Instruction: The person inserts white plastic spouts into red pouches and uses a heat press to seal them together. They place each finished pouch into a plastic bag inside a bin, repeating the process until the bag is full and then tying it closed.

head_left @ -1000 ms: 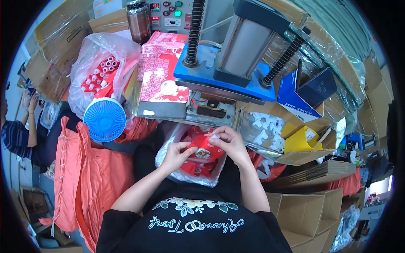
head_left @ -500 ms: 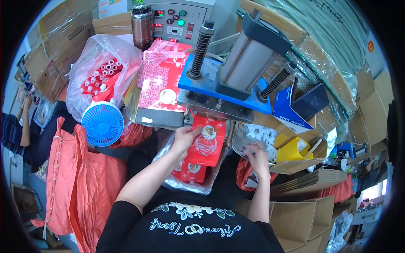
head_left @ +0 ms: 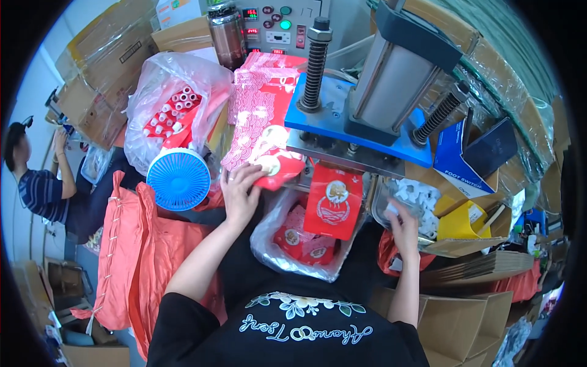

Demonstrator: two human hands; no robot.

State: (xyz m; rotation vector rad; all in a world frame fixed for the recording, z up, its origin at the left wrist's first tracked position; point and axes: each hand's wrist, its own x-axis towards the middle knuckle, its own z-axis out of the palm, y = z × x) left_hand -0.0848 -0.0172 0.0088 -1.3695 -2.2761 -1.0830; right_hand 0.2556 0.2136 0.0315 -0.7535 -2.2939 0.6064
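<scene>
My left hand point(head_left: 240, 194) grips the lower edge of a red patterned pouch point(head_left: 257, 116) that lies with others in a stack left of the press. A second red pouch point(head_left: 332, 205) with a pale round emblem hangs under the press's metal plate point(head_left: 342, 153), untouched by either hand. My right hand point(head_left: 405, 232) is closed at the near edge of a clear tub of small white plastic pieces point(head_left: 417, 197). One white piece seems to sit between its fingertips, though it is small and blurred. Below the hanging pouch, a plastic-lined box point(head_left: 264, 251) holds several red pouches.
A blue press point(head_left: 327, 98) stands ahead, with a control panel point(head_left: 278, 27) behind it. At left are a blue fan point(head_left: 178, 179), a clear bag of white-tipped red pouches point(head_left: 177, 79) and a salmon sack point(head_left: 131, 257). Cartons point(head_left: 465, 318) stack at right. Another person point(head_left: 43, 192) works far left.
My left hand has let go of the pouch under the press and moved left onto the stack. The right hand has drawn back slightly from the tub's pieces. The view has shifted.
</scene>
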